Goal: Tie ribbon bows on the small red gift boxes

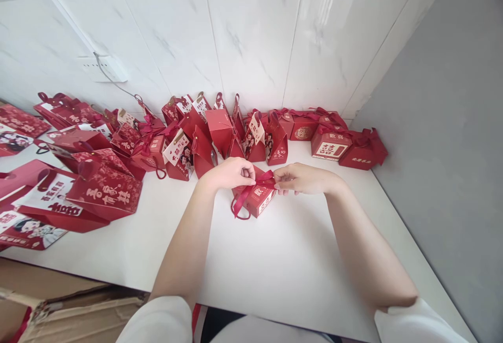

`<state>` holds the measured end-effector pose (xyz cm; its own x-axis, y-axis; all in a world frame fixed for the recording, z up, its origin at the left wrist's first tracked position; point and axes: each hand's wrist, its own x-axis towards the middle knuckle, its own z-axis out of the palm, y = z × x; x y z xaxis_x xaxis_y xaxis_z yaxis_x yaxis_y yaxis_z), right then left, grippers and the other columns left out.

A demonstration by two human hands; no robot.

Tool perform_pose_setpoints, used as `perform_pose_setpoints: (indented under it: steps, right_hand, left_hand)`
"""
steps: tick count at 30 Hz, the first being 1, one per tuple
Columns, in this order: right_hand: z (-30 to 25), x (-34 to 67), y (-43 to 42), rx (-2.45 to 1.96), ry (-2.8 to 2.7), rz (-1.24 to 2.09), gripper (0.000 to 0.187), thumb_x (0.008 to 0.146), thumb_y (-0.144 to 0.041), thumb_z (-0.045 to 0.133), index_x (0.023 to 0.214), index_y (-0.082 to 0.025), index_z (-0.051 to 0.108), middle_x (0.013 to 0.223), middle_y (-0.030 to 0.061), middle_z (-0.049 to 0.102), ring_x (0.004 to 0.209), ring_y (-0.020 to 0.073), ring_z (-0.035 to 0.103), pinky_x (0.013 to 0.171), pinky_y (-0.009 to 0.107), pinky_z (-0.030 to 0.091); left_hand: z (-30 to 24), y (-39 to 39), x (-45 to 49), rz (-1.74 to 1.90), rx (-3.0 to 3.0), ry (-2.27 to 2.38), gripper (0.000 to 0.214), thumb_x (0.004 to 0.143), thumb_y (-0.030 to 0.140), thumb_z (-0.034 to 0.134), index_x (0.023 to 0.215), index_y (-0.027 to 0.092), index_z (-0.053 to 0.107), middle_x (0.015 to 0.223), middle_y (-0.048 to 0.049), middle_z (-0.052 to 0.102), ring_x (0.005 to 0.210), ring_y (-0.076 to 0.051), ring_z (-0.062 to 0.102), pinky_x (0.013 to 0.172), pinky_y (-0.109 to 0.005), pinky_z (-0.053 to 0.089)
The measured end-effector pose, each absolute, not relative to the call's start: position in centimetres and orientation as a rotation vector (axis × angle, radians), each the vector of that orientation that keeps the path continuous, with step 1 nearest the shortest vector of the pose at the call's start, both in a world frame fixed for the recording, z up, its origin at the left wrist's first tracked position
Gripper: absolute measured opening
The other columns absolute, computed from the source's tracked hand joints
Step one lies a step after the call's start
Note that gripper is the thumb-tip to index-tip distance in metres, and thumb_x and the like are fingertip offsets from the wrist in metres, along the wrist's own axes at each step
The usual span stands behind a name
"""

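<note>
A small red gift box (257, 201) with a cord handle lies on the white table between my hands. Across its top runs a dark red ribbon (244, 196), gathered into a bow. My left hand (234, 173) pinches the ribbon at the bow's left side, thumb and forefinger together. From the other side, my right hand (301, 178) has its fingers closed on the ribbon's right loop. Part of the box is covered by the ribbon and my fingers.
Many red gift boxes (277, 141) line the tiled wall (255, 33). Larger red boxes (112, 185) crowd the left of the white table (275, 269). A grey panel (444, 122) borders the right side. A cardboard carton (86, 327) sits below the front left edge. A cable (113, 82) hangs from a wall socket.
</note>
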<state>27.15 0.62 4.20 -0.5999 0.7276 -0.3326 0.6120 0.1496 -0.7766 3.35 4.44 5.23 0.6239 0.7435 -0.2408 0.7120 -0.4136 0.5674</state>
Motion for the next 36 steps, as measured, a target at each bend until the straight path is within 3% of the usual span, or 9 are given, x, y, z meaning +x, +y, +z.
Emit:
perform_pose_setpoints:
  steps: [9,12,16,21,25,29,36]
  right_hand:
    - [4.2,27.2,0.8,-1.319,-2.288,1.463,0.014,0.083,-0.030,0.051,0.078,-0.019,0.058,0.086,0.0034,0.066,0.083,0.0169,0.063,0.061,0.023,0.049]
    - [5.0,27.3,0.1,-1.529,-2.343,1.147,0.023,0.085,-0.040,0.052,0.075,-0.020,0.056,0.078,0.0029,0.065,0.071,0.0164,0.060,0.056,0.024,0.042]
    - [7.0,26.9,-2.1,-1.670,-2.268,0.728,0.025,0.090,-0.044,0.046,0.085,-0.023,0.058,0.081,0.0018,0.069,0.068,0.0163,0.059,0.057,0.026,0.037]
    - [8.0,23.5,-5.2,-1.414,-2.446,0.558,0.019,0.093,-0.035,0.047,0.082,-0.022,0.058,0.073,0.0004,0.068,0.062,0.0147,0.058,0.057,0.025,0.034]
    - [6.0,19.7,-6.1,-1.220,-2.651,0.212,0.008,0.090,-0.019,0.050,0.088,-0.018,0.057,0.078,0.0053,0.068,0.063,0.0170,0.059,0.053,0.026,0.028]
    - [3.3,17.2,-5.7,-1.168,-2.772,-0.092,0.029,0.080,0.005,0.044,0.100,-0.013,0.054,0.069,0.0047,0.064,0.057,0.0174,0.059,0.048,0.026,0.024]
    - [1.2,16.1,-5.0,-1.111,-2.766,-0.178,0.022,0.081,0.004,0.043,0.092,-0.013,0.053,0.076,0.0077,0.064,0.064,0.0192,0.063,0.048,0.026,0.029]
  left_hand:
    - [5.3,4.5,3.4,0.057,2.231,1.115,0.016,0.077,0.035,0.062,0.079,0.019,0.066,0.084,-0.0009,0.066,0.076,-0.015,0.060,0.063,-0.024,0.043]
    - [5.7,4.6,2.7,0.080,2.139,1.082,0.021,0.079,0.037,0.062,0.089,0.020,0.067,0.091,-0.0018,0.069,0.081,-0.016,0.063,0.069,-0.025,0.046]
    - [6.5,4.5,1.6,0.184,2.037,1.126,0.032,0.082,0.047,0.058,0.099,0.021,0.066,0.102,-0.0030,0.069,0.093,-0.017,0.063,0.080,-0.028,0.048]
    - [5.9,4.8,2.0,0.216,2.040,1.085,0.032,0.077,0.046,0.066,0.095,0.020,0.066,0.092,-0.0029,0.069,0.083,-0.017,0.062,0.072,-0.027,0.047]
    - [5.0,5.2,2.7,0.141,2.042,1.025,0.027,0.074,0.043,0.069,0.087,0.019,0.068,0.084,-0.0019,0.068,0.077,-0.016,0.060,0.064,-0.025,0.045]
    - [4.8,5.3,2.8,0.141,2.057,1.027,0.026,0.073,0.041,0.069,0.084,0.018,0.069,0.084,-0.0028,0.069,0.079,-0.017,0.062,0.066,-0.026,0.046]
    - [4.5,5.4,3.0,0.149,2.063,1.057,0.025,0.072,0.041,0.070,0.081,0.017,0.069,0.082,-0.0027,0.069,0.076,-0.017,0.062,0.067,-0.027,0.046]
